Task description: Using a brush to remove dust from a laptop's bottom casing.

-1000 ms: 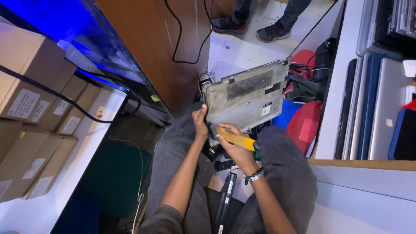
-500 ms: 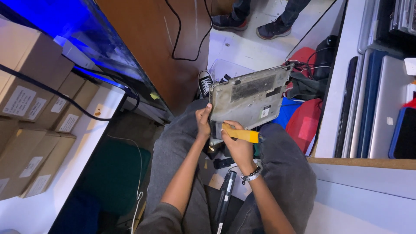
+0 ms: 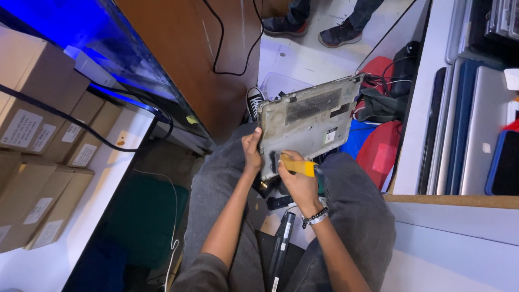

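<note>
Laptop base (image 3: 309,121), grey underside up, propped over the seated person's lap.

The left hand (image 3: 252,151) grips the laptop's near left edge, fingers wrapped around it; the right hand (image 3: 299,183) is closed on a yellow-handled brush (image 3: 296,166) pressed to the laptop's near edge. Below the laptop, a black battery pack (image 3: 282,253) lies between the knees. Right of the laptop lies a red bag (image 3: 381,154); beyond it, another person's shoes (image 3: 311,30).
</note>
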